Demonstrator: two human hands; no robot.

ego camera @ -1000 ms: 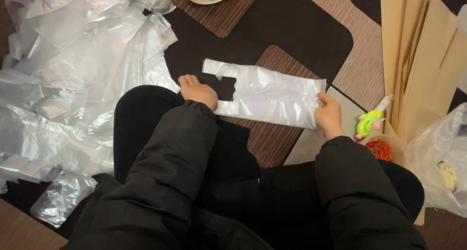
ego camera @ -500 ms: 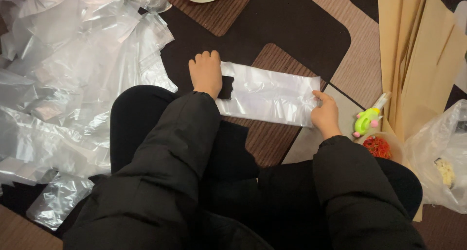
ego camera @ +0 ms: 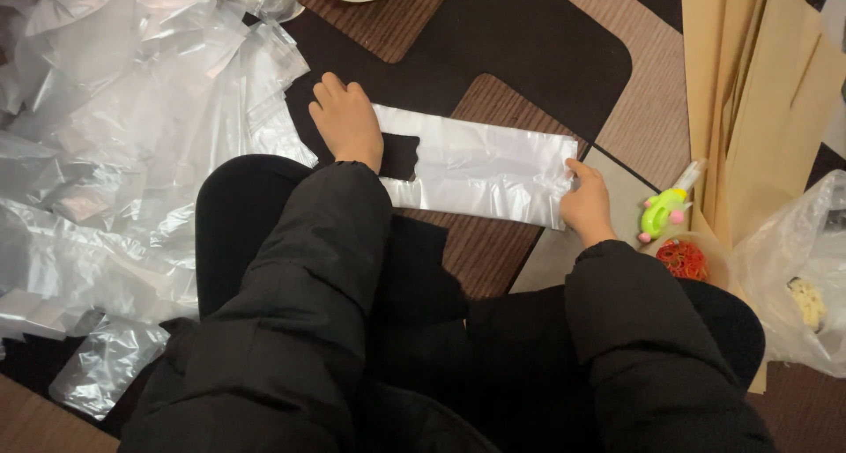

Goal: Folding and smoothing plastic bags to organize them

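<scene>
Left hand point(ego camera: 346, 120) lies flat, palm down, fingers loosely spread, pressing the handle end of a thin white translucent plastic carrier bag point(ego camera: 480, 167); not clenched, nothing gripped. Right hand point(ego camera: 585, 202) pinches the bag's bottom edge between thumb and fingers. The bag lies stretched flat between the two hands, across a dark mat point(ego camera: 529, 52) and a brown wood-grain surface point(ego camera: 480, 246), just in front of the person's black-clad knees.

Step, as I judge it: flattening and pulling the bag taut. A next move would likely need one end kept pinned while the other is brought over in a fold.

Counts: one bag in hand. One big loose heap of crumpled clear plastic bags point(ego camera: 115, 127) at left, too tangled to count. One green and yellow toy-like dispenser with pink wheels point(ego camera: 663, 212) just right of the right hand. One clump of red rubber bands point(ego camera: 681, 259) below it. One stack of tan paper sheets point(ego camera: 758, 92), several, number unclear. One clear bag with contents point(ego camera: 797, 277) at far right.
</scene>
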